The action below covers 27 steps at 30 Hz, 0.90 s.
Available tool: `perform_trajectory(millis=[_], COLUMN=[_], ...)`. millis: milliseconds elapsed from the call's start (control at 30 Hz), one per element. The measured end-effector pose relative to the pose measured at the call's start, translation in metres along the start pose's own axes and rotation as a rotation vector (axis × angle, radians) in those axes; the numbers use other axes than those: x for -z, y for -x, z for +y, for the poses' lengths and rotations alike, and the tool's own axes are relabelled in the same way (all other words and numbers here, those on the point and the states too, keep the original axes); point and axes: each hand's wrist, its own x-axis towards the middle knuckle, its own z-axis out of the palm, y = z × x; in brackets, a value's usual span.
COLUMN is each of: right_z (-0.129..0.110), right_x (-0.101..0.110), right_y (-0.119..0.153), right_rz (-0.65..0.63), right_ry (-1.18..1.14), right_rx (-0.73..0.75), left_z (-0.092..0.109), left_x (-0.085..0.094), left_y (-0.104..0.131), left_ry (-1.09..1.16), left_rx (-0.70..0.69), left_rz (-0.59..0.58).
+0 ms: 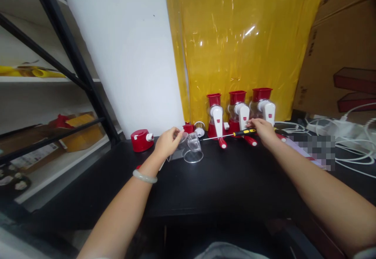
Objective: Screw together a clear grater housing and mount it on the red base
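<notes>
My left hand (169, 143), a pale bangle on its wrist, is closed on the edge of a clear plastic housing (194, 146) just above or on the black table. My right hand (263, 130) pinches the end of a long screwdriver (245, 132) with a black and yellow handle. Its thin shaft lies across to the left, the tip close to the housing; whether they touch I cannot tell. Behind the housing are a small red part (188, 128) and a metal grating drum (200, 128). Left of my left hand sits a red base (142, 140) with a white knob.
Three red and white rotary graters (217, 116) stand along the back, crank handles hanging forward. White cables (357, 149) and a lilac flat item (305, 153) lie at right on the black table (223, 188). A metal shelf rack (73, 55) rises at left, a cardboard box (337, 55) at right.
</notes>
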Motion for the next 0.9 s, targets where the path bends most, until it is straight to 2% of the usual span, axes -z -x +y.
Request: perform_trajectory(millis=[333, 400, 533, 633, 800, 900], right_z=[-0.005, -0.008, -0.012, -0.013, -0.016, -0.02], right_x=[-0.002, 0.0, 0.002, 0.002, 0.002, 0.001], right_y=[0.003, 0.004, 0.008, 0.011, 0.013, 0.014], right_rz=[-0.011, -0.011, 0.001, -0.043, -0.198, -0.189], right_ry=[-0.033, 0.077, 0.534, 0.753, 0.813, 0.796], right_rx=[-0.046, -0.015, 0.088, 0.107, 0.094, 0.048], left_z=[-0.003, -0.003, -0.002, -0.001, -0.002, -0.004], left_x=[-0.002, -0.001, -0.001, -0.001, 0.0, -0.001], left_y=[-0.001, 0.0, 0.0, 0.0, 0.0, -0.001], left_ry=[0.004, 0.008, -0.003, -0.013, -0.012, 0.013], left_rx=[-0.002, -0.009, -0.011, -0.004, -0.009, -0.027], left_rz=[-0.009, -0.009, -0.008, -0.01, -0.033, -0.098])
